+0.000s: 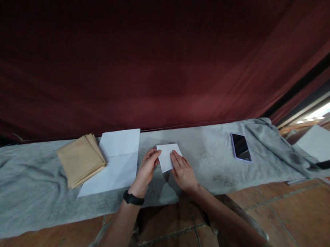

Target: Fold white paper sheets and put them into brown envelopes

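A small folded white paper (165, 156) is between my two hands, a little in front of me over the grey cloth. My left hand (149, 163) pinches its left edge, thumb on top and fingers curled beneath. Across the right part of the paper lie the fingers of my right hand (182, 171), close together and gripping that side; its thumb is mostly hidden. A dark band circles my left wrist.
A grey cloth (207, 151) covers the long low surface. To the left, a stack of brown paper envelopes (81, 160) overlaps large creased white sheets (118, 163). A phone with a purple edge (241, 147) lies right. Behind hangs a dark red curtain (156, 72); below is tiled floor (284, 212).
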`<state>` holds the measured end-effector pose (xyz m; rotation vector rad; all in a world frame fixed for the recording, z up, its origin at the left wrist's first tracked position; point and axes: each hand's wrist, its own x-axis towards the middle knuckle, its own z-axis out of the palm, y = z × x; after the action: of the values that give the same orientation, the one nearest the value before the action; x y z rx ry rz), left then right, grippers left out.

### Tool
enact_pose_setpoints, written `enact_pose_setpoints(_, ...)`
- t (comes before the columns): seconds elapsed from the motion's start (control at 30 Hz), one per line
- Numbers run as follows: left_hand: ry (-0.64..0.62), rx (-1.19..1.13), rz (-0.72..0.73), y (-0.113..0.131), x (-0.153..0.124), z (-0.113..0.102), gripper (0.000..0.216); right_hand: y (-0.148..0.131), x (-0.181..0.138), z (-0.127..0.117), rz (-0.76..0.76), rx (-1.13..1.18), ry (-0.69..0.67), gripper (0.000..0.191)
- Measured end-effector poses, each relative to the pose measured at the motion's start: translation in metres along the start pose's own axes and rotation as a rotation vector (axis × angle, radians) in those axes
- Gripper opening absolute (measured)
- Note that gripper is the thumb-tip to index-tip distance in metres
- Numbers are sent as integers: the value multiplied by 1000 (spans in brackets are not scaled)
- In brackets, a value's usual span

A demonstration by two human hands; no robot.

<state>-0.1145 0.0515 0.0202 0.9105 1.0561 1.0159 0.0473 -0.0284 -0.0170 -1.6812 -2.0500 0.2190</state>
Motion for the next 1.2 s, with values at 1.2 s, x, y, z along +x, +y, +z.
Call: enact_pose_setpoints(1.2, 108, 1437, 212, -29, -21, 7, 50, 58, 12, 0, 290, 9, -34, 43)
